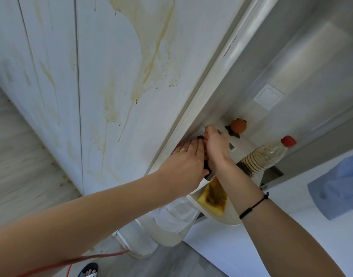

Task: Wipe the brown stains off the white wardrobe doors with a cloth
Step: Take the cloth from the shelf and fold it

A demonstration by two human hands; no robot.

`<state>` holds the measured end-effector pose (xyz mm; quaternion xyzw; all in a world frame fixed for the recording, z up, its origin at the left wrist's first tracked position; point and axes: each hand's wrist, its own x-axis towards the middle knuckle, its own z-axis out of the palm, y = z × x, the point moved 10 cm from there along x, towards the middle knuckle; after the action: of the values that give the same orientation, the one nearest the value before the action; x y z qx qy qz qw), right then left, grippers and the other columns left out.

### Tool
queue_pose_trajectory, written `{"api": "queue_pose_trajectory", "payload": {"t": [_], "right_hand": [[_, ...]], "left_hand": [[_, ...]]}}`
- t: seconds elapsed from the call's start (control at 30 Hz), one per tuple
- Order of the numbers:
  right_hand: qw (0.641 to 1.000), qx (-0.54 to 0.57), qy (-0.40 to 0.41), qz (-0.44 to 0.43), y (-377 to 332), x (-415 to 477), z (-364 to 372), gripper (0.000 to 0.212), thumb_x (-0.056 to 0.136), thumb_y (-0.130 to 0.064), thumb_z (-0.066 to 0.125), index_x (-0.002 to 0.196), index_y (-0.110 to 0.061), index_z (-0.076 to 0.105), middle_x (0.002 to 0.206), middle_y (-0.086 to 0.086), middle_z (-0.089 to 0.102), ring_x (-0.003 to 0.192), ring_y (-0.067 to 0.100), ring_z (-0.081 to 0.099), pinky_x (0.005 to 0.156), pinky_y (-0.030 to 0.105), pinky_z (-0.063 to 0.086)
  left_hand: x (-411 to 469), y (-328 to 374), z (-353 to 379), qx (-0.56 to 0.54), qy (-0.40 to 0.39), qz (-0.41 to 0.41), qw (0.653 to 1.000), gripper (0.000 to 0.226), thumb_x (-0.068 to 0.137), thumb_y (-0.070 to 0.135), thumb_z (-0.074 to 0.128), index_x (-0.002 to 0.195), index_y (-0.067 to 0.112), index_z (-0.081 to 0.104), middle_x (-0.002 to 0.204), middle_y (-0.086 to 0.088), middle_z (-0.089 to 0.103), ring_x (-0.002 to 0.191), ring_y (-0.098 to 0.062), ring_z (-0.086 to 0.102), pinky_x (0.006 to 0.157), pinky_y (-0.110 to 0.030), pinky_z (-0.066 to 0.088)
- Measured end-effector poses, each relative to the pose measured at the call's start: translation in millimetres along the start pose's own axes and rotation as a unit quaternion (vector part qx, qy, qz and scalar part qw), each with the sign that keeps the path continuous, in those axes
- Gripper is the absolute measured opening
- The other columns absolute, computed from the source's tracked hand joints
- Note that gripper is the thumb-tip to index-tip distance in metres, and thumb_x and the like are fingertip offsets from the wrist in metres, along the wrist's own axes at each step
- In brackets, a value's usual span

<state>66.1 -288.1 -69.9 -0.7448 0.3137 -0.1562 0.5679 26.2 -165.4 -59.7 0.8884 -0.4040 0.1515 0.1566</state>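
Your left hand lies with straight fingers against a dark object beside the wardrobe's edge. Your right hand curls its fingers over that same object, and the two hands touch. The yellow cloth, soiled brown, lies on the white shelf just below your wrists, in neither hand. Brown stains streak the white wardrobe doors to your left.
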Motion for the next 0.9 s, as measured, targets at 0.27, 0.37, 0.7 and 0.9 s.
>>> {"api": "queue_pose_trajectory", "payload": {"t": [0.27, 0.37, 0.7, 0.9], "right_hand": [[0.998, 0.01, 0.025, -0.049, -15, -4, -5, 0.043, 0.086, -0.019, 0.051, 0.045, -0.025, 0.039, 0.044, -0.009, 0.04, 0.041, 0.004, 0.04, 0.047, 0.025, 0.038], [0.998, 0.014, 0.028, -0.05, -14, -7, -5, 0.048, 0.085, -0.023, 0.053, 0.038, -0.028, 0.042, 0.048, -0.008, 0.043, 0.047, 0.007, 0.044, 0.059, 0.033, 0.041], [0.996, 0.051, 0.046, -0.055, -2, -17, -5, 0.035, 0.082, -0.029, 0.055, 0.051, -0.025, 0.04, 0.053, -0.005, 0.042, 0.05, 0.009, 0.043, 0.054, 0.032, 0.04], [0.987, 0.153, -0.047, 0.011, 0, -18, 2, 0.04, 0.086, -0.049, 0.058, 0.057, -0.023, 0.046, 0.054, 0.0, 0.039, 0.042, 0.015, 0.031, 0.039, 0.023, 0.02]], "left_hand": [[-6, 8, -26, 0.008, 0.03, 0.027, 0.999, 0.071, 0.092, 0.036, 0.064, 0.139, -0.015, 0.046, 0.136, -0.03, 0.056, 0.122, -0.031, 0.061, 0.101, -0.032, 0.05], [-6, 9, -23, -0.035, 0.021, 0.038, 0.998, 0.069, 0.1, 0.025, 0.044, 0.15, -0.016, 0.02, 0.149, -0.032, 0.039, 0.134, -0.032, 0.049, 0.111, -0.033, 0.04], [-11, 2, -24, -0.165, 0.003, 0.038, 0.986, 0.069, 0.095, 0.016, 0.048, 0.154, -0.007, 0.02, 0.151, -0.022, 0.041, 0.13, -0.023, 0.053, 0.109, -0.026, 0.04], [-2, -12, -30, -0.284, -0.02, 0.013, 0.959, 0.068, 0.089, 0.005, 0.048, 0.153, 0.005, 0.023, 0.147, -0.011, 0.043, 0.123, -0.02, 0.053, 0.096, -0.017, 0.04]]}}
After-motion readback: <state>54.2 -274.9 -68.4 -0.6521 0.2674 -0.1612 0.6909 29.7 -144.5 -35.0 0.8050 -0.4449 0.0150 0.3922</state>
